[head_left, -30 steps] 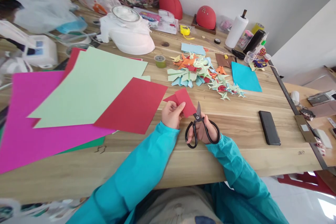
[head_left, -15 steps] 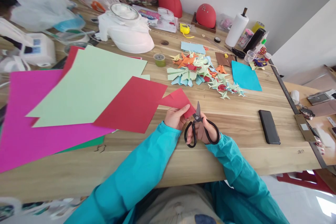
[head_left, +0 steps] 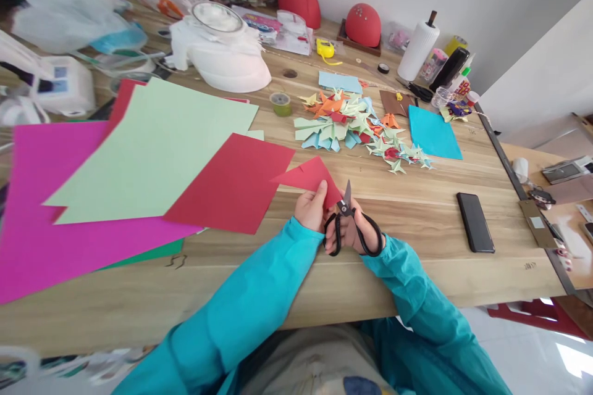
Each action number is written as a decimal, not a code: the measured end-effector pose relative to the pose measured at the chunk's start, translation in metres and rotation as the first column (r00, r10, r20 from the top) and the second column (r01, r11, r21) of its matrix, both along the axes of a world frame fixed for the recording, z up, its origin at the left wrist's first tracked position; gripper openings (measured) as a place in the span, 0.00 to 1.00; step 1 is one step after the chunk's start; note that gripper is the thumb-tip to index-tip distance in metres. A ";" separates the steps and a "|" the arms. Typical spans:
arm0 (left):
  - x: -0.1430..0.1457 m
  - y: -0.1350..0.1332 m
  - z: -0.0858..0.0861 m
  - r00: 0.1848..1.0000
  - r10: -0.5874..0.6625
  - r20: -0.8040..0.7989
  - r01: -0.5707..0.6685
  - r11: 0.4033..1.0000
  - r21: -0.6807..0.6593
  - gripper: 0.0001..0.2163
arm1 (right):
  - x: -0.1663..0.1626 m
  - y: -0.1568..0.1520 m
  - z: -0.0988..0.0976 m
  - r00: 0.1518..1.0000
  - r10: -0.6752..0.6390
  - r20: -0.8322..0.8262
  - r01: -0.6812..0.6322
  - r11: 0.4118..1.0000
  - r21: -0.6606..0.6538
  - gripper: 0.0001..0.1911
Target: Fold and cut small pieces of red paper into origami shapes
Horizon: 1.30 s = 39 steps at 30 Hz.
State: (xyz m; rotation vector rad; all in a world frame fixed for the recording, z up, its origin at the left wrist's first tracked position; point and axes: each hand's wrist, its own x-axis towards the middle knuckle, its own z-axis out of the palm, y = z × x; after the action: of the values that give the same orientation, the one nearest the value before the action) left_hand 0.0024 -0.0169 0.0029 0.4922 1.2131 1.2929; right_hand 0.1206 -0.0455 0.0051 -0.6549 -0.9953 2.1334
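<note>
My left hand (head_left: 311, 210) pinches a small red piece of paper (head_left: 309, 176) above the wooden table (head_left: 417, 210). My right hand (head_left: 359, 229) grips black scissors (head_left: 348, 224) through the handles, blades pointing up at the paper's right edge and nearly closed. Both sleeves are teal. Left of the hands lies a large red sheet (head_left: 234, 184) on top of a pale green sheet (head_left: 157, 148) and a magenta sheet (head_left: 55, 216).
A heap of folded paper shapes (head_left: 356, 129) and a blue sheet (head_left: 433, 134) lie beyond the hands. A black phone (head_left: 475, 221) rests to the right. White bowl-like object (head_left: 222, 55), green tape roll (head_left: 280, 104), paper towel roll (head_left: 417, 50), plastic bags and red domes crowd the far side.
The scissor handles have closed together and the blades have come nearly shut on the red paper's edge. The paper has tilted flatter and slid left. The hands have drawn slightly closer together.
</note>
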 end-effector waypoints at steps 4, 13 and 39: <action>-0.002 -0.001 -0.002 0.946 0.038 -0.321 -0.028 0.999 0.035 0.23 | -0.001 0.000 -0.003 0.999 0.022 0.044 -0.022 1.000 -0.006 0.37; -0.002 -0.001 0.007 0.853 0.081 -0.516 0.022 0.982 0.189 0.23 | 0.002 0.002 -0.003 1.000 0.015 0.022 -0.013 0.998 -0.056 0.36; -0.003 0.000 0.010 0.724 0.158 -0.672 0.005 0.972 0.234 0.23 | -0.002 0.002 0.002 1.000 0.026 -0.013 -0.028 0.986 -0.162 0.36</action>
State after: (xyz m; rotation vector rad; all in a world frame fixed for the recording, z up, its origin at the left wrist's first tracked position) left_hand -0.0009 -0.0172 0.0134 1.1775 1.7221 1.3673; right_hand 0.1188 -0.0433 0.0074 -0.7102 -0.8343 2.2569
